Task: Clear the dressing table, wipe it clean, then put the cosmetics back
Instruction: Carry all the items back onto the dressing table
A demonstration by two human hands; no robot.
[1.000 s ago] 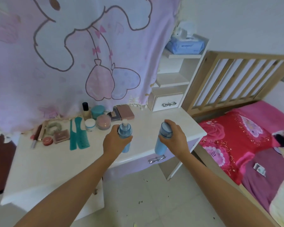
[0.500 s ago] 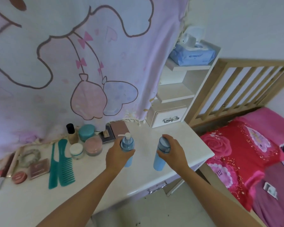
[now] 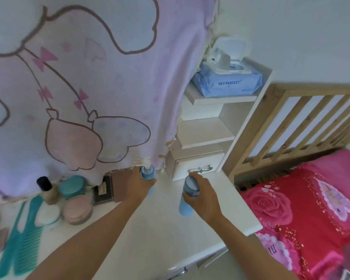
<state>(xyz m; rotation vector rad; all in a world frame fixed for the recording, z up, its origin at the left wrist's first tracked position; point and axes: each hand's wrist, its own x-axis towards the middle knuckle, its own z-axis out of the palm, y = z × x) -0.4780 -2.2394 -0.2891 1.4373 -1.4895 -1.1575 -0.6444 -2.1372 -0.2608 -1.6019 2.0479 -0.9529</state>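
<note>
Two pale-blue plastic bottles are gripped upright over the white dressing table (image 3: 160,229): left hand's (image 3: 138,183) pump bottle (image 3: 148,173) left of the small white drawer (image 3: 196,164), right hand's (image 3: 202,196) capped bottle (image 3: 187,201) before it (clearing or restocking, unclear).

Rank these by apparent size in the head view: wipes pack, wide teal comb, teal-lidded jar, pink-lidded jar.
1. Wipes pack, though the comb sits nearer the camera and looks close to it.
2. Wide teal comb.
3. Teal-lidded jar and pink-lidded jar look alike, so I won't rank them.
</note>
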